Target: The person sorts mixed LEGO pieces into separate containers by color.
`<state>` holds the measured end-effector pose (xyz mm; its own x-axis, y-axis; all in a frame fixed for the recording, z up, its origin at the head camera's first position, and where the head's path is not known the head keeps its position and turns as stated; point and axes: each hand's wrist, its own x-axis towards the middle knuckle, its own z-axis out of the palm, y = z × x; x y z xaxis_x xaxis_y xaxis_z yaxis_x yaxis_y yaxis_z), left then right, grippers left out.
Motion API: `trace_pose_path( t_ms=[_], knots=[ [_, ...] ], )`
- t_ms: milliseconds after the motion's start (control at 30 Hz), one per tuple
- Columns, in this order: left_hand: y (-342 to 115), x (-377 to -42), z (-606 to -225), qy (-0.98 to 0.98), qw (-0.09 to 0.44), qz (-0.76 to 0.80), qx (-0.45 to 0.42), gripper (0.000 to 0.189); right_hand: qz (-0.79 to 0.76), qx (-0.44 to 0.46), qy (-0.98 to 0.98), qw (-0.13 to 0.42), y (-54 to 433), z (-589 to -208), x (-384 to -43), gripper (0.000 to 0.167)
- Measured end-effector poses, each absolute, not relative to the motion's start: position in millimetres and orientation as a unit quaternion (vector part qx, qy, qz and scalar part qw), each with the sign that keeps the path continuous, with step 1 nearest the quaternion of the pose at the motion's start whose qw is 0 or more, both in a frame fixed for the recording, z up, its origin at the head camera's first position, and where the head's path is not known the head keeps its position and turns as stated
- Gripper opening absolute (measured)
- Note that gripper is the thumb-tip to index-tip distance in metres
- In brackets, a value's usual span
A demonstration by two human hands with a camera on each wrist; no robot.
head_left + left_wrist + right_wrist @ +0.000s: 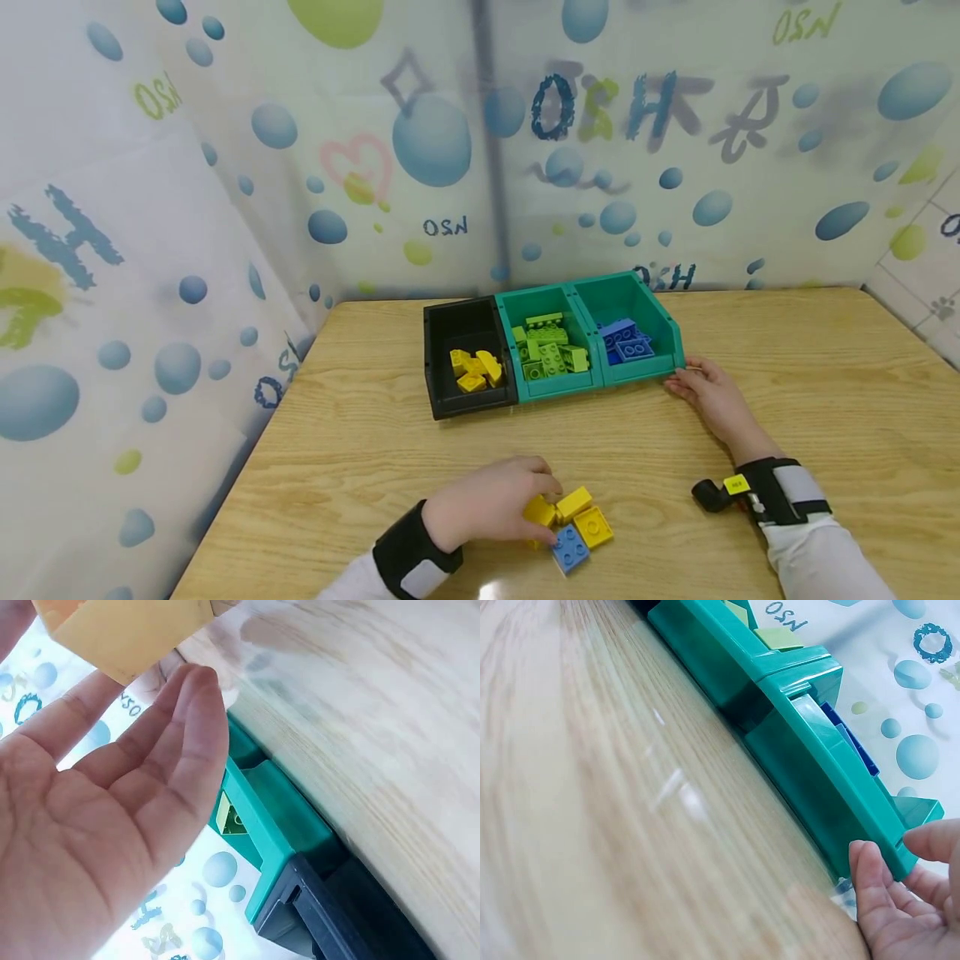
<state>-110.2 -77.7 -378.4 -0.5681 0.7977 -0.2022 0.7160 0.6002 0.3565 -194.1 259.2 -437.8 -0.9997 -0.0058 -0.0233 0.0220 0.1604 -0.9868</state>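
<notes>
My left hand pinches a yellow toy brick between thumb and fingers, low over the table. In the left wrist view that yellow brick sits at the top, partly out of frame. Right beside it lie a yellow brick, a square yellow brick and a blue brick, which the thumb overlaps. My right hand grips the front right corner of the teal bin, thumb at the rim and fingers below, as the right wrist view shows.
Blue bricks lie in that right bin. Joined to it are a middle teal bin with green bricks and a black bin with yellow bricks. A patterned curtain hangs behind the wooden table.
</notes>
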Motion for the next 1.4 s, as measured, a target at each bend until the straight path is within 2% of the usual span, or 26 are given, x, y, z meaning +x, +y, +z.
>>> trace_pose_path(
  t_ms=[400, 667, 900, 1100, 1400],
  knots=[
    [-76.4, -110.6, -379.8, 0.883, 0.183, 0.122, 0.415, 0.041, -0.656, -0.001, 0.755, 0.006, 259.8, -438.6, -193.6, 0.048],
    [-80.4, -109.9, -379.5, 0.892, 0.202, 0.101, 0.391, 0.057, -0.659, -0.006, 0.752, 0.005, 260.3, -440.0, -194.0, 0.046],
    [-81.2, -111.2, -377.4, 0.901, 0.199, 0.087, 0.376, 0.042, -0.656, -0.004, 0.755, 0.004, 259.9, -439.9, -194.1, 0.045],
    [-84.5, -112.9, -376.0, 0.911, 0.172, 0.086, 0.364, 0.049, -0.651, 0.000, 0.759, 0.007, 260.2, -440.2, -193.8, 0.046],
    [-93.7, -126.2, -371.8, 0.926, 0.085, 0.151, 0.336, 0.040, -0.657, -0.005, 0.754, 0.003, 260.5, -440.7, -194.5, 0.047]
  ],
)
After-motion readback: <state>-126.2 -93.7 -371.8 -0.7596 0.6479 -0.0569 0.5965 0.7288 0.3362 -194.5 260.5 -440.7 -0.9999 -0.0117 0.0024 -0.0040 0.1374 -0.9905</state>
